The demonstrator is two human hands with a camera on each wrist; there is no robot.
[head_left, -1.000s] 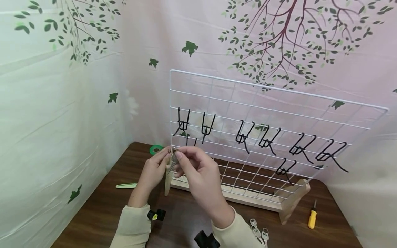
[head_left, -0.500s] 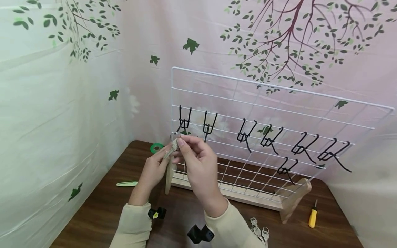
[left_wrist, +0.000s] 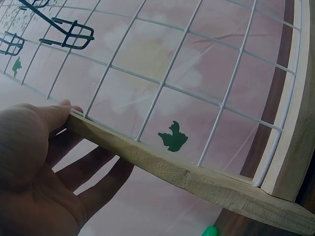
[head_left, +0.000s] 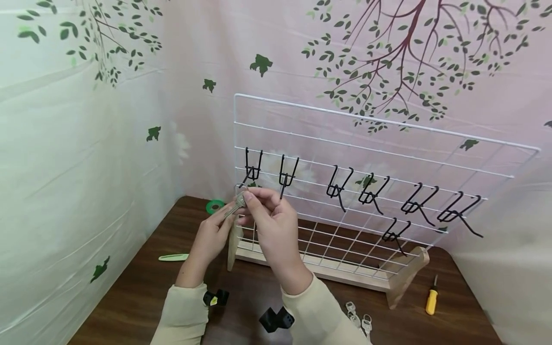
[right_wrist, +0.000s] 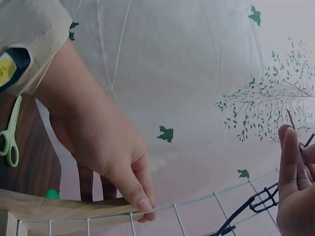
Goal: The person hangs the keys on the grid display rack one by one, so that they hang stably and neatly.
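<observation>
Lying nearest the wearer, a small bunch of keys (head_left: 359,318) rests on the brown table (head_left: 129,297) in front of the white wire grid (head_left: 371,158), and a yellow-handled screwdriver (head_left: 431,300) sits off the grid's right wooden foot (head_left: 405,275). Pale green scissors (head_left: 173,257) lie on the table to the left of the grid's left foot.

Closer to the grid, both hands meet at its lower left corner. The right hand (head_left: 269,225) has its thumb and forefinger pinched on the bow of a silver key (head_left: 236,207), lifted to just below the leftmost black hook (head_left: 252,168), apparently so the key's hole can be brought to the hook's tip. The left hand (head_left: 211,237) comes up from beneath; in the head view its fingertips touch the key's blade as if to steady it. In the left wrist view its fingers lie fairly straight behind the wooden upright with the thumb against the wood's edge, so whether it truly pinches the key I cannot tell.

Farther along the grid, a row of black hooks (head_left: 371,191) hangs empty. A green tape roll (head_left: 214,206) lies behind the grid's left edge, before the leaf-printed backdrop (head_left: 388,57).
</observation>
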